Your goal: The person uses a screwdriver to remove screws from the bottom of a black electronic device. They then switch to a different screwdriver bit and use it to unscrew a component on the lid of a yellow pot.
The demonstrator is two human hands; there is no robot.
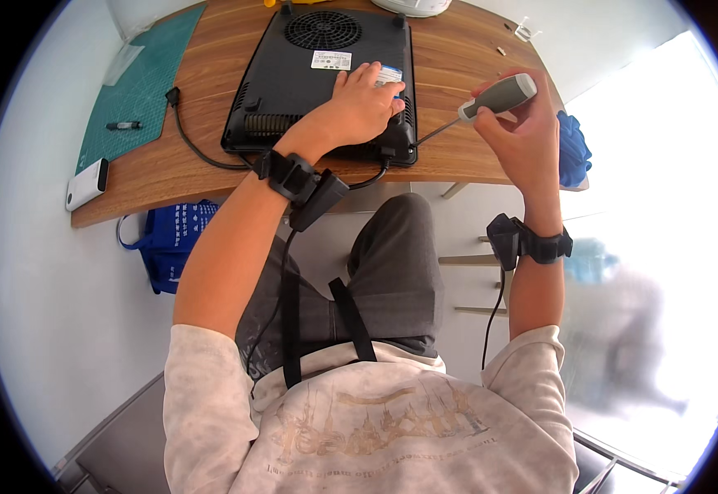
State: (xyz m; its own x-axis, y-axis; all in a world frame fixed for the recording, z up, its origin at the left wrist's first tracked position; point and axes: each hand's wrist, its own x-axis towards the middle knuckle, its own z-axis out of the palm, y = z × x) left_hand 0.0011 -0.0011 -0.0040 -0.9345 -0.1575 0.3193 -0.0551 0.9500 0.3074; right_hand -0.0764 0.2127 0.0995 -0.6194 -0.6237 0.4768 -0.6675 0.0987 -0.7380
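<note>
A black induction cooker [286, 82] lies upside down on the wooden table, its round fan grille [323, 30] at the far end. My left hand [361, 109] rests on its underside with the fingers spread, beside a blue-and-white label [389, 76]. In my right hand [530, 132] is a screwdriver [503, 95] with a grey and white handle, gripped between thumb and fingers. Its thin shaft slants down to the left, and the tip is at the cooker's near right corner. Whether a screw sits under the tip is too small to tell.
The cooker's power cord [198, 152] runs along the near side to a plug on the left. A green cutting mat [141, 99] holds a black marker [124, 125]. A white power bank [87, 184] lies at the left edge, a blue cloth bundle [573, 150] at the right.
</note>
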